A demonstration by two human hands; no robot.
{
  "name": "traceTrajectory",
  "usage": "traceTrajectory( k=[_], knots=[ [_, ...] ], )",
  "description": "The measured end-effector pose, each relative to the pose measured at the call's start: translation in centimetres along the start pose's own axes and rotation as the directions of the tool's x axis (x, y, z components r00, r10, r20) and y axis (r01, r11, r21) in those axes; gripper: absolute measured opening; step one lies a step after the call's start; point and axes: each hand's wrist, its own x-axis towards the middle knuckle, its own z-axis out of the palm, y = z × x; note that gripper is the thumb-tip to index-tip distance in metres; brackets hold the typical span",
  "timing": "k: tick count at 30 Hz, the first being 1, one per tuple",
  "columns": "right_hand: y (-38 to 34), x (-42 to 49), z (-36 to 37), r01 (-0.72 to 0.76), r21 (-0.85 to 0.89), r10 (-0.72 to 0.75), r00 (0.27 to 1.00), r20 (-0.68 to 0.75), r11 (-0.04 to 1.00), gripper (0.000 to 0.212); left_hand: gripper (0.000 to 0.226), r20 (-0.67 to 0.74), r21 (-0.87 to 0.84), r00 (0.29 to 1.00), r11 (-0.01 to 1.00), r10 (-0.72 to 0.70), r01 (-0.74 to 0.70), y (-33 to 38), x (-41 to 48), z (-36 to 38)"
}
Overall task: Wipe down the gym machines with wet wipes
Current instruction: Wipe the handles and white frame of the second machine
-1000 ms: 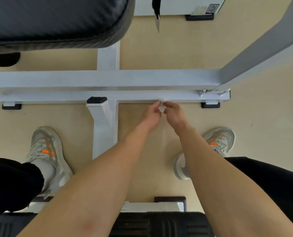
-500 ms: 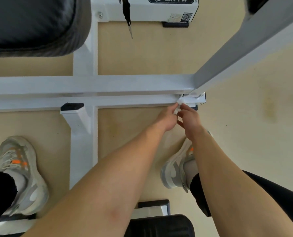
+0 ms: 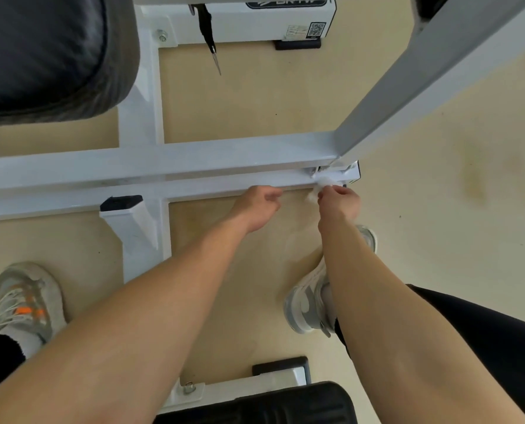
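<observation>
The right hand (image 3: pixel 340 203), right of centre in the frame, has its grip pinched on a crumpled white wet wipe (image 3: pixel 322 181). The wipe lies against the right end of the low white frame bar (image 3: pixel 193 186), just below the spot where the grey upright (image 3: pixel 423 75) meets it. The left hand (image 3: pixel 256 208) sits just beside the lower edge of the same bar, left of the wipe and apart from it. Its grip is curled in on itself, with nothing visible inside.

A black pad (image 3: pixel 41 50) fills the upper left of the frame, and a black strap (image 3: pixel 207 29) hangs at top centre near a QR label (image 3: pixel 316 29). A black end cap (image 3: pixel 122 201) tops a white stub left of centre. On the beige floor (image 3: pixel 255 102), one grey shoe (image 3: pixel 25 304) stands at lower left and another (image 3: pixel 310 301) sits under the right forearm. A ribbed black pad (image 3: pixel 270 405) runs along the bottom edge.
</observation>
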Motion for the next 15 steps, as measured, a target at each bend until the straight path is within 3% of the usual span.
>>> traceTrajectory(
  k=[3, 6, 12, 15],
  knots=[
    [-0.8, 0.7, 0.2, -0.025, 0.092, 0.038, 0.989, -0.144, 0.995, 0.009, 0.032, -0.050, 0.049, 0.998, 0.998, -0.036, 0.038, -0.9, -0.3, -1.9],
    [-1.3, 1.0, 0.9, -0.060, 0.126, 0.082, 0.980, -0.180, 0.990, 0.014, 0.029, -0.061, 0.097, 0.996, 0.993, -0.061, 0.067, -1.7, -0.9, -3.7],
    [1.4, -2.5, 4.9, -0.086, 0.061, 0.087, 0.996, -0.011, 0.994, 0.013, 0.031, -0.111, 0.117, 0.988, 0.986, -0.105, 0.118, -3.0, -2.0, -4.8],
    [2.1, -3.6, 5.4, -0.066, 0.109, 0.062, 0.997, 0.037, 0.992, 0.015, 0.029, -0.109, 0.108, 0.986, 0.985, -0.124, 0.136, -3.3, -1.9, -3.7]
  ],
)
